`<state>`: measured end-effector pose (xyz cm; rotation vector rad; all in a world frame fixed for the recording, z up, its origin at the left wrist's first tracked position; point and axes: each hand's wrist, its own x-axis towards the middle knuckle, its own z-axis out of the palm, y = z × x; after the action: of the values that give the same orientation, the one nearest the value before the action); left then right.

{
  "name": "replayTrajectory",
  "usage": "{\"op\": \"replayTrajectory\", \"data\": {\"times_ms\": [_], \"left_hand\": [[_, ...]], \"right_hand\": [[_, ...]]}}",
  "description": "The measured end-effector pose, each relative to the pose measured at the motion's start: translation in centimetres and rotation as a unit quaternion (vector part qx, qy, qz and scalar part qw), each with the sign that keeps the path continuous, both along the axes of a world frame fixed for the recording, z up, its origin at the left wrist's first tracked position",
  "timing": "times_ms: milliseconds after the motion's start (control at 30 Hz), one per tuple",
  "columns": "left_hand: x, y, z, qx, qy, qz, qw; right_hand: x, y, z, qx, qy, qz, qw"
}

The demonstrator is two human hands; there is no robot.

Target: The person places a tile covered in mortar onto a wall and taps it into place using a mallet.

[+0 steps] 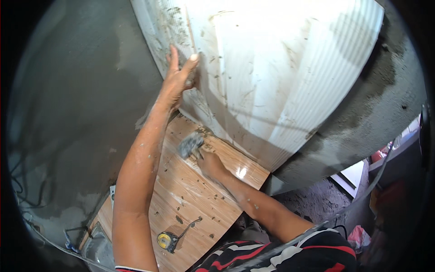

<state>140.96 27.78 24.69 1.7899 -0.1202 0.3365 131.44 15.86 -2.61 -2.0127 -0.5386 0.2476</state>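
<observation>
My left hand point(179, 81) is raised at the lower left side of a large white ribbed panel point(263, 81), its fingers spread and the thumb apart. It is at the panel's surface; whether it presses on it I cannot tell. My right hand point(209, 163) is closed around a mortar-smeared grey tool or rag point(190, 144), too blurred to name. That grey thing is low over the wood-grain board point(190, 195), close to the panel's bottom edge. Smears and crumbs of mortar dot both panel and board.
A yellow and black tape measure point(167, 241) lies on the board, its end pulled out. A metal basin point(97, 249) is at the lower left. Grey plastered wall point(81, 104) rises on the left. Cables point(27, 181) hang there, and a pink bag point(359, 237) is at the lower right.
</observation>
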Motion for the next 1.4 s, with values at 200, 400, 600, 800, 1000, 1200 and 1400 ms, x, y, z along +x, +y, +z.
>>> {"op": "replayTrajectory", "data": {"times_ms": [200, 400, 600, 800, 1000, 1200, 1400], "left_hand": [[0.1, -0.8, -0.2, 0.038, 0.018, 0.035, 0.999], [-1.0, -2.8, 0.1, 0.018, 0.079, 0.028, 0.996], [-2.7, -0.3, -0.9, -0.041, 0.105, 0.011, 0.994], [-3.6, -1.2, -1.0, -0.010, 0.191, -0.023, 0.981], [-4.4, 2.5, -1.2, 0.001, 0.232, 0.063, 0.971], [-5.2, 10.1, -2.4, 0.047, 0.234, 0.150, 0.959], [0.3, -4.0, -1.6, 0.074, -0.018, 0.211, 0.975]], "right_hand": [[-2.2, -3.6, -1.8, -0.001, 0.002, -0.013, 1.000], [-1.7, -5.5, -2.8, 0.050, -0.007, -0.013, 0.999], [-3.3, -4.4, -3.5, 0.062, -0.003, 0.019, 0.998], [-2.6, -6.6, -4.0, 0.099, -0.025, -0.009, 0.995], [-2.9, -8.4, -3.1, 0.081, -0.016, -0.010, 0.997], [-5.2, -7.8, -0.4, 0.011, 0.042, 0.055, 0.998], [-4.7, -7.2, -0.1, 0.009, 0.028, 0.037, 0.999]]}}
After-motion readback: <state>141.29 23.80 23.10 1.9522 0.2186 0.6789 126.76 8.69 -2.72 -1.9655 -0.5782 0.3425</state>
